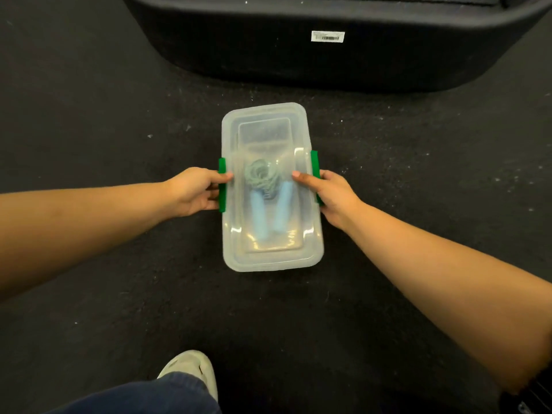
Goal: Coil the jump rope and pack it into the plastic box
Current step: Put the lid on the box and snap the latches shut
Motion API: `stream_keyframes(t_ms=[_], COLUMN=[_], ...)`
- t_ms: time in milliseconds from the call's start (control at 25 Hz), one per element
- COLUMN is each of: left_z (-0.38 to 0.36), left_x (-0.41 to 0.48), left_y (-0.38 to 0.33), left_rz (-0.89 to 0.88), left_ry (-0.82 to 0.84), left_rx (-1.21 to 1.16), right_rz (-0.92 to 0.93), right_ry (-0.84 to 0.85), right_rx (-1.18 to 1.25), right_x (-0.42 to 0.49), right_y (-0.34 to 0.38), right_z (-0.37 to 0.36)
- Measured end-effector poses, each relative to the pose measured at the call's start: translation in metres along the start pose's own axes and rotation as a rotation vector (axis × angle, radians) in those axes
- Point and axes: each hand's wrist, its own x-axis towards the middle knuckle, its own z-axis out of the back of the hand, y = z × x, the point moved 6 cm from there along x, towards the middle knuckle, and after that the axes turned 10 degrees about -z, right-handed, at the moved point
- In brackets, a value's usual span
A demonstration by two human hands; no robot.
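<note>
Carpet [89, 115], dark and speckled, carries a black tub [328, 61] at the far edge and a lidded clear plastic box [270, 258] in the middle. Left hand [194, 191] and right hand [336, 194] each clasp a green latch [222, 186] [314, 162], thumbs pressing the lid. Inside lies the coiled jump rope [260, 177], its blue handles [259, 213] pointing toward the person.

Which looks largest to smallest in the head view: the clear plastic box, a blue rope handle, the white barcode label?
1. Clear plastic box
2. Blue rope handle
3. White barcode label, though it lies farther away, so its true size is unsure.
</note>
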Motion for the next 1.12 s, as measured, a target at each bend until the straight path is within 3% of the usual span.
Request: stream_keyframes(t_ms=[160,480,600,960,1120], left_z=[-0.059,-0.155,-0.167,-0.180,-0.175], left_x=[0.009,0.035,0.039,0.045,0.042], left_y=[-0.023,-0.035,-0.031,-0.035,-0.032], left_rz=[-0.064,-0.142,-0.147,-0.267,-0.216], left_ry=[0.136,0.175,0.160,0.021,0.011], left_rx=[0.021,0.061,0.132,0.367,0.236], right_rz=[0.044,0.028,-0.008,0.057,-0.086], right_ry=[-0.036,-0.186,-0.193,-0.334,-0.201], right_rx=[-0.013,0.028,0.103,-0.099,0.162], right_x=[-0.013,-0.021,-0.023,-0.033,-0.024], right_y=[0.032,0.053,0.049,0.063,0.045], right_z=[0.053,0.153,0.170,0.184,0.185])
